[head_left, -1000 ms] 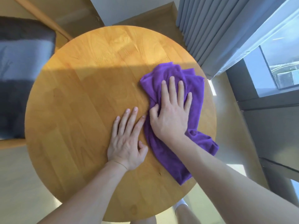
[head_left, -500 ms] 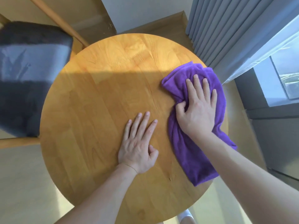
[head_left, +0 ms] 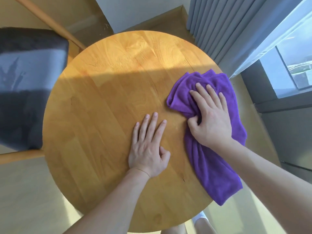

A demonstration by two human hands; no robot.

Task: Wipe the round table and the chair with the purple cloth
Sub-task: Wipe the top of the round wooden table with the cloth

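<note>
Both forearms are bare from the bottom edge of the view up to the wrists; no sleeve shows on either one. The left hand (head_left: 148, 149) wears no glove, no ring and no watch. The right hand (head_left: 211, 122) is bare in the same way, with short plain fingernails and no polish. At the bottom edge two bare legs show, and the person wears a white shoe or sock (head_left: 200, 217), which is blurred.

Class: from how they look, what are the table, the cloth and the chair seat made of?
Table: apparently wood, jointed strips with grain, smooth sheen.
Cloth: soft purple plush, probably microfibre; it bunches in folds.
Chair seat: dark fuzzy fabric, maybe velvet.
</note>
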